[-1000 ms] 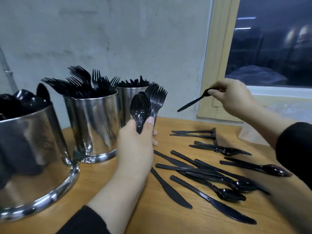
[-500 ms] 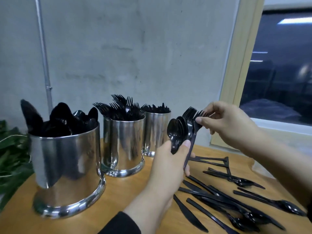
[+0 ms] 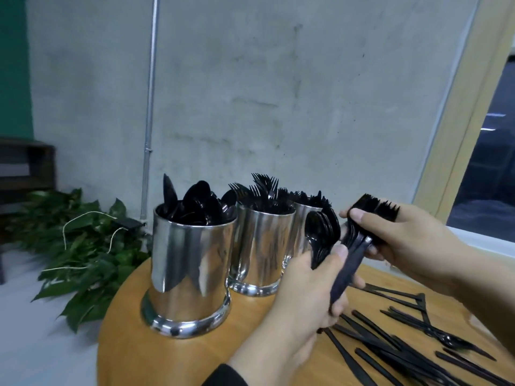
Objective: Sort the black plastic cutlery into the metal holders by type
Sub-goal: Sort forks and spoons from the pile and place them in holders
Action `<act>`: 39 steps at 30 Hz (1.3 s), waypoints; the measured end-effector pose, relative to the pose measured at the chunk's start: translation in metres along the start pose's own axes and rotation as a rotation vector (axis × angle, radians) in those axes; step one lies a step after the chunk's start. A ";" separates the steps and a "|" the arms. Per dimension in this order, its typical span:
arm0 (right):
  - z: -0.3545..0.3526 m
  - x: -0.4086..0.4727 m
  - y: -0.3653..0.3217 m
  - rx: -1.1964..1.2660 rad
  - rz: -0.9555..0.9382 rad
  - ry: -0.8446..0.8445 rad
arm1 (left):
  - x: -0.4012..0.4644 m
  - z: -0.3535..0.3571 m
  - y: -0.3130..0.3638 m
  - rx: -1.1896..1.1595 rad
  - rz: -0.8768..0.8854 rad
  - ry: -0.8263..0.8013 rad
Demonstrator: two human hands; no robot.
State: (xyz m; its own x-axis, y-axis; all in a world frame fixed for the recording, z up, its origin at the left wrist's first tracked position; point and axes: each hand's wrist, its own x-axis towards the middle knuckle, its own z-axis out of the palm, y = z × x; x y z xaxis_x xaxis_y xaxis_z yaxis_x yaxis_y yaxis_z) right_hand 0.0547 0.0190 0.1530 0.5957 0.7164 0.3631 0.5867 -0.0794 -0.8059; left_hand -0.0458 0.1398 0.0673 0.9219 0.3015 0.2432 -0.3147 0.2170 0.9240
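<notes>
Three metal holders stand in a row on the round wooden table. The nearest holder is full of black spoons, the middle holder is full of forks, and the far holder is partly hidden behind my hands. My left hand grips a bundle of spoons and fork handles, upright. My right hand pinches the heads of the black forks in that bundle. Loose black knives and spoons lie on the table to the right.
Green leafy plants sit on the floor left of the table. A metal pipe runs down the grey wall behind the holders. A window with a wooden frame is at the right.
My head has turned left and up, showing the floor and plants. My right hand has closed over the fork heads in the bundle that my left hand holds.
</notes>
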 end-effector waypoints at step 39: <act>0.085 0.153 0.022 -0.638 -0.062 0.173 | -0.029 -0.076 0.013 0.262 0.067 0.228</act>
State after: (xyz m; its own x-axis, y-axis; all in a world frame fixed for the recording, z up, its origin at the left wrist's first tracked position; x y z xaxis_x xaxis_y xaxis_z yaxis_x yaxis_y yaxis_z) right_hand 0.1126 0.1856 0.1508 0.5987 0.6152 0.5129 0.8007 -0.4745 -0.3656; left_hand -0.0933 0.2043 0.0497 0.8178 0.5130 0.2609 -0.2766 -0.0472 0.9598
